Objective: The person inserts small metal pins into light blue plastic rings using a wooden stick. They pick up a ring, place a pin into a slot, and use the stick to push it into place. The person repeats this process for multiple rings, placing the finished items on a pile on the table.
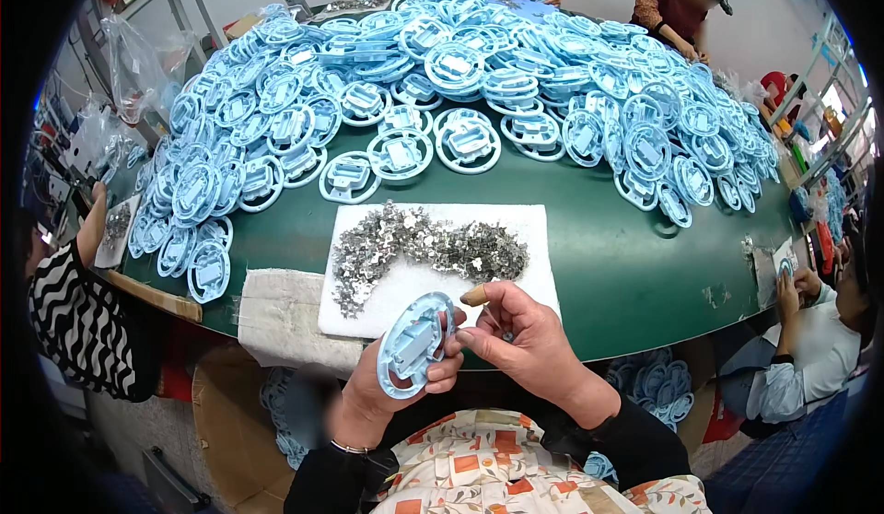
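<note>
My left hand (368,392) is closed around a light blue plastic toy steering wheel (412,344), an oval ring with a boxy centre. The wheel is tilted up in front of my chest, above the table's near edge. Close to the wheel's right rim is my right hand (534,339), thumb and index finger drawn together in a pinch; a tan cover sits on one fingertip. What lies between those fingers is too small to name. Beyond both hands, small silvery metal pieces (368,261) are heaped in an arc on a white foam pad (433,309).
A large pile of identical blue wheels (456,63) covers the far half of the green table (599,265). A folded pale cloth (281,307) lies left of the pad. Cardboard boxes (221,431) holding blue parts stand below the edge. Several people sit around the table.
</note>
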